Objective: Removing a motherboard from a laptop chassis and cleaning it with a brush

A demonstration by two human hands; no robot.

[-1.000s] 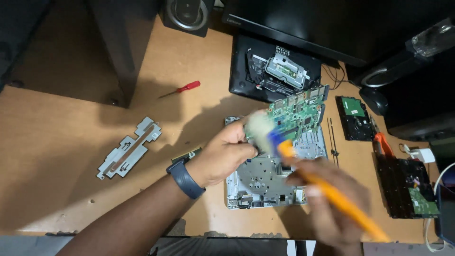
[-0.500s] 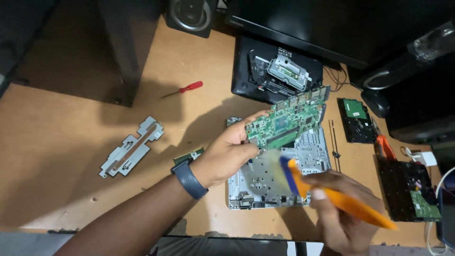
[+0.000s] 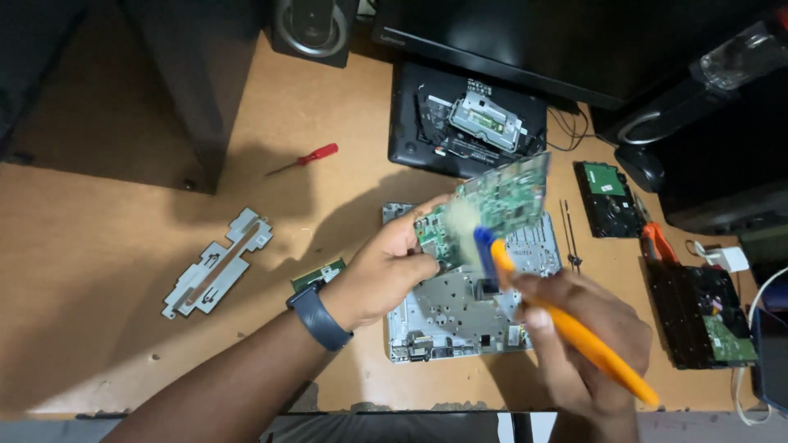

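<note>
A tan wooden bench (image 3: 123, 213) fills most of the head view, its surface scuffed and marked by soft shadows, with its near edge running along the bottom of the picture. Above the middle of the bench the left hand (image 3: 382, 275), a dark blue wristband (image 3: 318, 317) on its wrist, grips a green circuit board (image 3: 492, 205) by its lower left corner and holds it tilted up off the surface. The right hand (image 3: 587, 340) is closed around the orange handle of a brush (image 3: 566, 328), whose blue collar and pale, blurred bristles lie against the face of the board. Directly under both hands a silver metal chassis plate (image 3: 460, 316) lies flat near the front edge. Toward the left end of the bench a flat grey metal bracket (image 3: 216, 262) lies on its own, and a small green board piece (image 3: 318, 275) sits just beside the left wrist. A red-handled screwdriver (image 3: 308, 157) rests farther back, well apart from the hands. At the back edge stand a black case half holding a metal drive (image 3: 468, 123), a dark speaker (image 3: 310, 29) and the foot of a black monitor (image 3: 533, 41). Toward the right end lie a small black module with a green board (image 3: 606, 197), orange-handled pliers (image 3: 657, 242) and another dark unit with a green board (image 3: 706, 316).
</note>
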